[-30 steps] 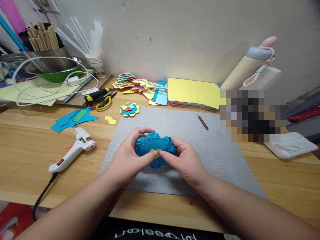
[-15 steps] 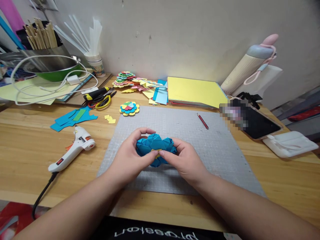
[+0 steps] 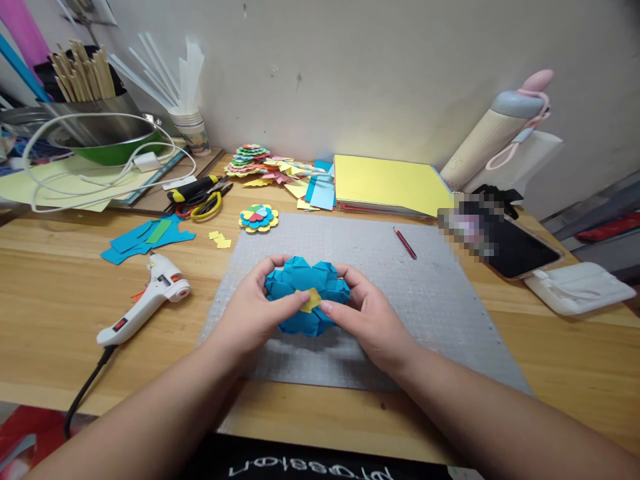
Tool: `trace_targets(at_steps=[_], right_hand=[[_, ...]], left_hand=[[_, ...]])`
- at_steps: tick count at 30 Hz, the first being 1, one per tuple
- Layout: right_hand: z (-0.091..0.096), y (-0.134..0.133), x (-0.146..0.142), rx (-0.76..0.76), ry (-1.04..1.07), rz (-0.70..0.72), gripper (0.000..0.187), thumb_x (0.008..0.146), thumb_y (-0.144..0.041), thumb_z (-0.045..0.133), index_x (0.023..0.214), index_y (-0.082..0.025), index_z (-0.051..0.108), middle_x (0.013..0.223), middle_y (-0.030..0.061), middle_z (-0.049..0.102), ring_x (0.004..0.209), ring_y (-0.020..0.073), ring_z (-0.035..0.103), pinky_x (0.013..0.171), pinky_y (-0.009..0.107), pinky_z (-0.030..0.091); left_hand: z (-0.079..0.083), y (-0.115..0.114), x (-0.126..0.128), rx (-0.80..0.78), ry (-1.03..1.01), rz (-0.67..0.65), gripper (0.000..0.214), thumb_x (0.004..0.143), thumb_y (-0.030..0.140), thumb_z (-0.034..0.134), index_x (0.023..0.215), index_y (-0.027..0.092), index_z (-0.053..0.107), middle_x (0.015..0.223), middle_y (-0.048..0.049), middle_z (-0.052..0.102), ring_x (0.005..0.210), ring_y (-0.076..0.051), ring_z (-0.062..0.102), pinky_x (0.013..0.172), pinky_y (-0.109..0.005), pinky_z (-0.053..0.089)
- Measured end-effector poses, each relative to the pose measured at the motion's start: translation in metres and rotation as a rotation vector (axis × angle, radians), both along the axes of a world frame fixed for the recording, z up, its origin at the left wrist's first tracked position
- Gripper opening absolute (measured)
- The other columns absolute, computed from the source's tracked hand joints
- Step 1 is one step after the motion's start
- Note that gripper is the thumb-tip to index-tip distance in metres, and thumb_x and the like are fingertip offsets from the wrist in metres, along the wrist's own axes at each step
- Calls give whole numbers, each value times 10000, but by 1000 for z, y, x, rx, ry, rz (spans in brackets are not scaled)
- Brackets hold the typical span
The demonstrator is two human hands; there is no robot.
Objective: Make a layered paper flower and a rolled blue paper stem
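A folded blue paper flower (image 3: pixel 305 283) with a small yellow piece at its middle is held over the grey cutting mat (image 3: pixel 400 293). My left hand (image 3: pixel 253 313) grips its left side, thumb pressing next to the yellow piece. My right hand (image 3: pixel 367 317) grips its right side, thumb tip also at the yellow piece. Both hands have fingers curled behind the flower.
A white glue gun (image 3: pixel 147 297) lies left of the mat, blue paper scraps (image 3: pixel 143 239) and scissors (image 3: pixel 205 200) behind it. A small multicoloured paper flower (image 3: pixel 259 217), a red pencil (image 3: pixel 405 243), a yellow paper stack (image 3: pixel 387 183), a phone (image 3: pixel 515 243) and a white tray (image 3: pixel 580 288) lie around.
The blue flower has tilted toward me, so its face and the yellow centre piece show more. Both hands have shifted slightly up and kept their grip.
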State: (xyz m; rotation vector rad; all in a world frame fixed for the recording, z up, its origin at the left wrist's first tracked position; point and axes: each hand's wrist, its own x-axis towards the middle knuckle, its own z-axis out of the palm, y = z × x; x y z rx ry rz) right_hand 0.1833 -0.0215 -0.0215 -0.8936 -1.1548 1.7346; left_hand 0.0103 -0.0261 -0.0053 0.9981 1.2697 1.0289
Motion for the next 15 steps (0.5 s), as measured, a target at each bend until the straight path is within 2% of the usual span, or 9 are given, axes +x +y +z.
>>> trace_targets(at_steps=[3, 7, 15], right_hand=[[-2, 1, 0, -27, 25, -16, 380, 745, -263, 741, 1075, -220, 557, 933, 6, 681, 796, 128, 632, 723, 271, 532], [-2, 0, 0, -15, 57, -47, 410, 738, -236, 737, 1090, -242, 525, 877, -16, 682, 768, 117, 628, 682, 245, 537], [-2, -1, -3, 72, 27, -61, 419, 793, -185, 676, 1146, -259, 463, 763, -49, 669, 695, 109, 630, 649, 244, 536]], left_hand=[[-2, 2, 0, -26, -115, 30, 593, 613, 308, 857, 1110, 222, 546, 879, 5, 669, 719, -116, 622, 634, -211, 532], [0, 2, 1, -34, -166, 40, 563, 624, 312, 851, 1099, 212, 566, 918, -13, 680, 755, -129, 633, 658, -224, 544], [-1, 3, -1, 13, -40, 36, 570, 622, 342, 851, 1095, 224, 555, 902, 3, 664, 766, -131, 607, 661, -227, 524]])
